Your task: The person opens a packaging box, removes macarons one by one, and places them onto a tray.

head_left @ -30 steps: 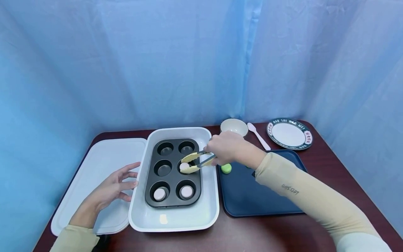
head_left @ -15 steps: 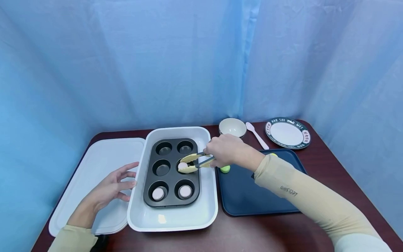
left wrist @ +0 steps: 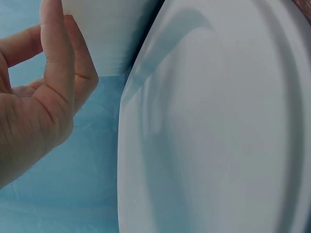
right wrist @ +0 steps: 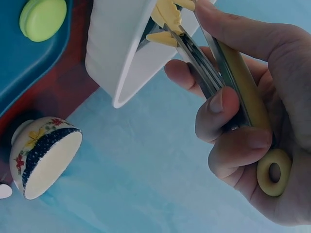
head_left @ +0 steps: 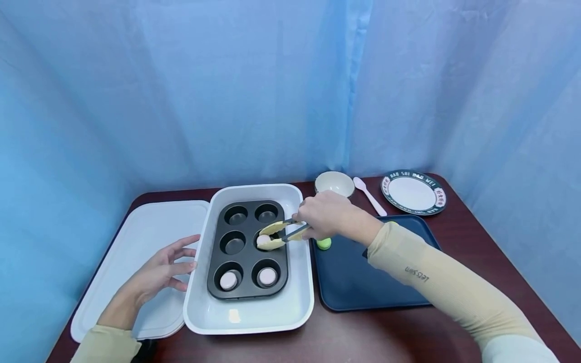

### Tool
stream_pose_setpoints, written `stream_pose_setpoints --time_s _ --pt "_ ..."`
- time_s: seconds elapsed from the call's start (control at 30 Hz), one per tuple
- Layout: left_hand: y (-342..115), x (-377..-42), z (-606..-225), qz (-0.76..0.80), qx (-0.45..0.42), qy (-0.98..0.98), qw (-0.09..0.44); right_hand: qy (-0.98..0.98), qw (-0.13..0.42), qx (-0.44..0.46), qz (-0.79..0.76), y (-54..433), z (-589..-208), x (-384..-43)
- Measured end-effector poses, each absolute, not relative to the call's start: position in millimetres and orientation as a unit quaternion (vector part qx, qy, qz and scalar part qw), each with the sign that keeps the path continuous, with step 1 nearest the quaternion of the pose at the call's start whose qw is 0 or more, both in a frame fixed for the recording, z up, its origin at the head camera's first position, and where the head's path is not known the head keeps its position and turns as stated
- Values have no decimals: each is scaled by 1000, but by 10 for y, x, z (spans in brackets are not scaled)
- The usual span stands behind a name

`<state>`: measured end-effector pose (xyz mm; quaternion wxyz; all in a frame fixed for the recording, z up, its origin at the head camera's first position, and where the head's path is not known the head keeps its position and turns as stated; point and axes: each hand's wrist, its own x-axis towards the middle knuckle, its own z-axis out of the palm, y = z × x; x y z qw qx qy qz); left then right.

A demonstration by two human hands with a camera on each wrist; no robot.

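Dark table [head_left: 345, 338] across the bottom of my head view. White bin [head_left: 263, 318] left of centre, white board [head_left: 154, 227] far left, navy tray [head_left: 367, 282] right of centre. Six-cup muffin pan [head_left: 247, 261] sits inside the bin; I'd guess the walls are there to keep it contained. Plate [head_left: 410, 194] and bowl [head_left: 335, 182] at the upper right, probably parked there to keep working room; I see nothing in either.

My left hand [head_left: 161, 264] is at the bin's left wall, fingers loose, gripping nothing. Likely there to steady it; can't confirm contact. My right hand [head_left: 327, 214] is wrapped around tongs [head_left: 273, 244], which give reach into the pan. Their arms are part-spread, tips either side of the upper pale macaron [head_left: 263, 239] in the middle-right cup; can't tell whether they pinch it.

Spoon [head_left: 369, 196] lies between bowl and plate. Bottom cups: lower-left macaron [head_left: 228, 280] and lower-right macaron [head_left: 267, 276], one each. Other three cups show none. Green macaron [head_left: 324, 244]: tray's upper left.
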<state>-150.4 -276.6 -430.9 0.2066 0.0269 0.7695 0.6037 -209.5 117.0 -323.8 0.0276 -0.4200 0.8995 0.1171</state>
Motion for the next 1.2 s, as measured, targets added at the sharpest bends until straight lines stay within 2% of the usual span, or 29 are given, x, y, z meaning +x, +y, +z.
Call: stream_pose_setpoints --time_s 0.13,0.27,0.4,0.5,0.8,0.97,1.2 --pt "-2765 -1496 -4322 604 24 769 206 894 12 -433 117 1221 -3159 -2117" --pt "-2764 -1504 -4325 602 22 772 203 883 -34 -460 90 1384 -3028 -2128" --pt "-2761 -1536 -4315 599 25 775 203 893 -46 -445 57 1650 -2883 -2083" --pt "-2751 -1550 -4309 597 27 776 201 904 -49 -422 41 1891 -2817 -1999" --pt "-2753 -1501 -4293 600 18 773 207 896 -136 -422 -18 2669 -2840 -1553" --pt "-2770 -1495 -4289 600 19 773 205 905 -132 -403 -39 2996 -2964 -1326" --pt "-2768 -1533 -4268 595 21 778 201 911 -88 -399 -61 3230 -3242 -1164"
